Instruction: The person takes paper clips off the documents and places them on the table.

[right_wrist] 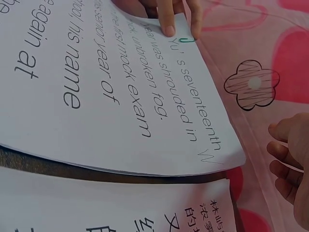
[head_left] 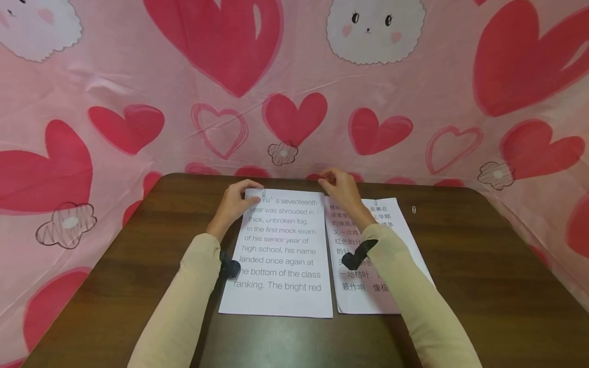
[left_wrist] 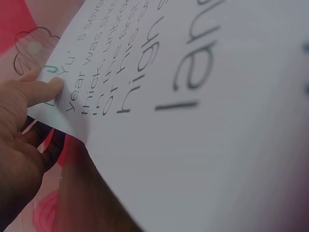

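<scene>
Sheets of paper printed in English (head_left: 280, 302) lie on the table, a green paper clip (left_wrist: 50, 70) at their top left. My left hand (head_left: 233, 205) pinches that top-left corner, thumb on the print beside the clip and fingers behind the paper. In the left wrist view, the corner is lifted and the paper bends. My right hand (right_wrist: 292, 166) hovers past the top-right corner, apart from the paper, its fingers loosely curled around nothing. Under the right forearm lie sheets printed in Chinese (head_left: 363, 305), partly covered, with a paper clip (head_left: 375, 203) at their top edge.
A small loose paper clip (head_left: 413, 209) lies on the dark wooden table (head_left: 488, 286), right of the Chinese sheets. Close behind the table's far edge hangs a pink cloth (head_left: 175, 82) with hearts. A faint zigzag mark (right_wrist: 211, 157) shows near the English sheet's top-right corner.
</scene>
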`<action>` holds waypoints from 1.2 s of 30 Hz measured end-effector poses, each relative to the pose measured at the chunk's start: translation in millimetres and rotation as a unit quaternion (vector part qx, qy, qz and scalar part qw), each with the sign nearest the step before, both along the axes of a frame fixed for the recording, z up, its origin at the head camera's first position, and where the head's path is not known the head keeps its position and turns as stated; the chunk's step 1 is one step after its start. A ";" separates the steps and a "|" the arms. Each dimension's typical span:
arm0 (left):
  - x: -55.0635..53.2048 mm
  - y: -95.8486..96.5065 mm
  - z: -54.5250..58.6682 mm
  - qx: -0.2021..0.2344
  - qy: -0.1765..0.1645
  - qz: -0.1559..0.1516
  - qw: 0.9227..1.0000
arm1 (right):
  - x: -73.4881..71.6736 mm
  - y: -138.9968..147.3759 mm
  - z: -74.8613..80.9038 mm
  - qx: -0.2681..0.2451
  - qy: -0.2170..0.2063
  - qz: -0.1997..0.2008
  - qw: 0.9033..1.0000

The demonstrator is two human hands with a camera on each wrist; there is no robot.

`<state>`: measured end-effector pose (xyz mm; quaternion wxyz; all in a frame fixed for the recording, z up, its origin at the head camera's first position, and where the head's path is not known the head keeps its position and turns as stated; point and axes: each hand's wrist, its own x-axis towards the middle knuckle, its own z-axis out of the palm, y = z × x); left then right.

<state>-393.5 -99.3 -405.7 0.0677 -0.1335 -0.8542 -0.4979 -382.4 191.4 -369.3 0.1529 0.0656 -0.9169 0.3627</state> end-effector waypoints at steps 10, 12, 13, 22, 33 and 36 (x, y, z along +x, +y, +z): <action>-1.1 -0.7 -0.5 -0.002 0.000 -0.002 1.000 | -0.3 -8.1 -1.0 -0.006 -0.008 0.008 1.000; -1.5 -1.2 -0.6 -0.003 -0.001 -0.001 1.000 | 0.2 -10.4 -0.9 -0.009 -0.014 0.010 1.000; -1.7 -1.5 -0.7 -0.003 -0.001 0.000 1.000 | 0.3 -11.5 -1.0 -0.009 -0.016 0.010 1.000; -2.6 -3.7 -1.6 -0.004 -0.009 0.005 1.000 | -0.9 -19.1 -0.2 -0.001 -0.013 0.018 1.000; -1.8 -1.2 -1.3 -0.004 -0.002 0.005 1.000 | -1.6 -28.3 1.2 -0.008 -0.008 0.029 1.000; -1.2 -1.5 -2.2 -0.003 -0.005 0.006 1.000 | -1.7 -31.5 0.6 -0.004 -0.007 0.031 0.999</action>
